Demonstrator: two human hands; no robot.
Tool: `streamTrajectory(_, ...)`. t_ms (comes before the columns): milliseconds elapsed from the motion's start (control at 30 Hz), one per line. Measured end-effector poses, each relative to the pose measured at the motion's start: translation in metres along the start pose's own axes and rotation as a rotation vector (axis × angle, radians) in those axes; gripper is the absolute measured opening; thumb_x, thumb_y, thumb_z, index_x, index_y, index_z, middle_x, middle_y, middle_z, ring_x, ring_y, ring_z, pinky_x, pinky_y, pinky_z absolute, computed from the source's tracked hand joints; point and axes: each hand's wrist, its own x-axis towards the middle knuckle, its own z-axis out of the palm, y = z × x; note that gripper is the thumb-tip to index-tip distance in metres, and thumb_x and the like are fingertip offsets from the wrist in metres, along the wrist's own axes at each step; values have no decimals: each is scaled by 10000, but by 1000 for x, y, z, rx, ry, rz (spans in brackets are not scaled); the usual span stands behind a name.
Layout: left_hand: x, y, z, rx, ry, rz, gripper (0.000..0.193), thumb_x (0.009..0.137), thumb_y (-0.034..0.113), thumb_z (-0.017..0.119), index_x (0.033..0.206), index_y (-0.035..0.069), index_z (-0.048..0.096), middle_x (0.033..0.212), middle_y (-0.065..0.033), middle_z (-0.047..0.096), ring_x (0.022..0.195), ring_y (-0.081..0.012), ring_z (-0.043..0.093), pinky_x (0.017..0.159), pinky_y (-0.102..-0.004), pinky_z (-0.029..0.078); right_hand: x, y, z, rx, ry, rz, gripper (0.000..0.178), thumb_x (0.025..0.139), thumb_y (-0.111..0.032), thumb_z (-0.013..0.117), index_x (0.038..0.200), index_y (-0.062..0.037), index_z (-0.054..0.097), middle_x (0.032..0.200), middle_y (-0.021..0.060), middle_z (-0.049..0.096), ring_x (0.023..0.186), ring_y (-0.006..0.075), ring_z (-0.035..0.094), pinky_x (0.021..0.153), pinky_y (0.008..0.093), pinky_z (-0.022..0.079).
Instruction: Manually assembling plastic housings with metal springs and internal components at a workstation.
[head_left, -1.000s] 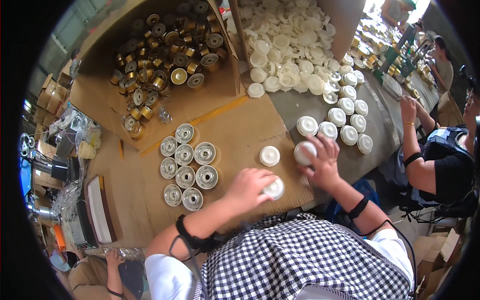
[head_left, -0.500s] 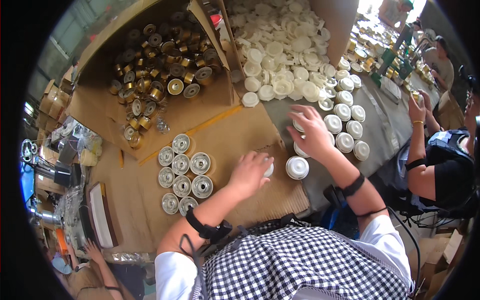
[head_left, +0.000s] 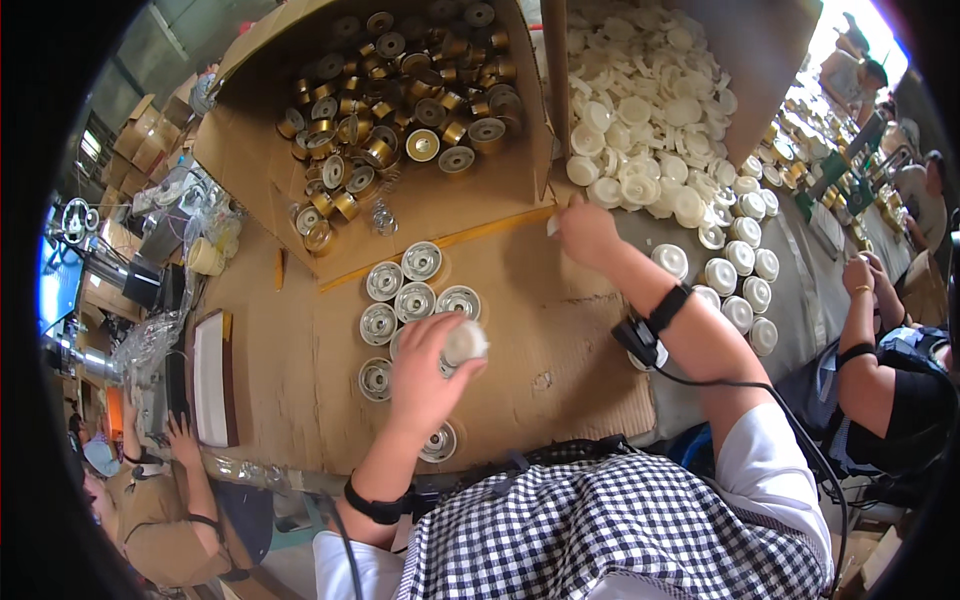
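My left hand is closed around a white round plastic cap, slightly smeared by motion. It is above a cluster of silver round metal cups with white rims, on the cardboard sheet. Some cups are hidden beneath the hand. Farther up and to the right, my right hand has its fingers drawn together on a small white piece, mostly covered by the fingers. That hand is beside the pile of translucent white plastic lids.
A cardboard box with gold-and-silver metal cups stands at the back left. Several white caps stand in rows at right. A spring lies at the box's opening. Co-workers' arms show at right and lower left.
My left hand has moved left over the metal cups with a white cap. My right hand has left the white caps and moved toward the lid pile. The whole view has shifted.
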Motion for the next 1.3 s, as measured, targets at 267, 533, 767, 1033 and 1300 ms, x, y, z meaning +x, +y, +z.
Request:
streamTrajectory(267,-27,-27,18,98,47,-101,541,706,178,871,1195,34,689,1217,-88,667,1103,-323,603,938,-423,512,-60,-114,-10,461,235,-660,422,847,-213,746,1225,-54,648,1190,153,634,1105,352,642,869,460,563)
streamTrajectory(533,-30,-14,8,348,-34,81,560,744,226,827,1259,53,692,1331,-59,661,1034,-291,602,934,-417,504,-58,-127,1,335,142,-676,435,762,-211,803,1157,-69,691,1166,137,640,1101,339,637,878,433,565)
streamTrajectory(767,-25,-6,31,229,-143,87,548,761,212,809,1271,49,690,1389,-50,640,1013,-289,612,918,-398,516,-86,-51,-28,16,84,-518,400,723,-166,804,1114,-133,728,1162,85,673,1166,283,603,993,395,497)
streamTrajectory(1033,68,44,118,-2,-244,290,550,736,217,844,1251,89,700,1358,-60,648,1100,-298,633,945,-394,535,-95,69,-38,-192,41,-140,374,712,-144,800,1084,-167,764,1106,51,698,1186,275,580,1037,415,447)
streamTrajectory(1300,105,63,146,-181,-168,282,437,908,377,725,1218,70,698,1345,-102,637,1155,-336,631,994,-436,515,-102,162,-38,258,349,112,658,722,-272,890,1315,-106,660,1353,143,602,1309,364,501,1140,459,397)
